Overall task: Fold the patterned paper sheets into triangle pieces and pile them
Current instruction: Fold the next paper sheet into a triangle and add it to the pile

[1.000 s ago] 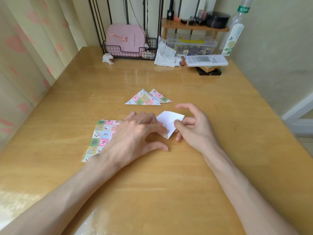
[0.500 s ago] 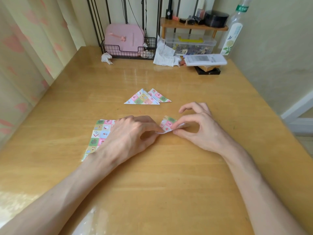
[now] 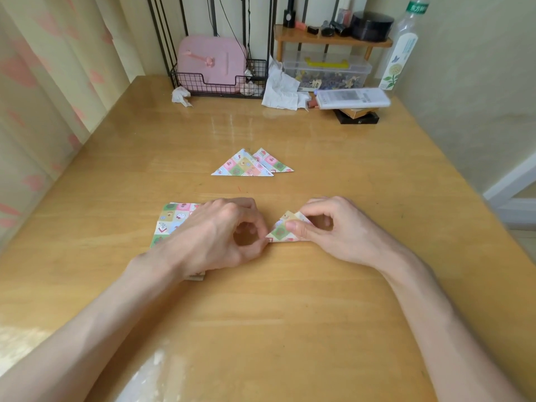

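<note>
Small pastel-checked paper triangle lies on the yellow wooden table, left hand pinching its near-left corner, right hand pinching its upper flap; judged best: keep corners matched, press the crease flat before piling

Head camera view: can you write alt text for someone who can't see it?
A left hand and right hand pinch a patterned paper triangle on a wooden table. Two finished triangles overlap behind it; unfolded patterned sheets lie under the left hand.
</note>
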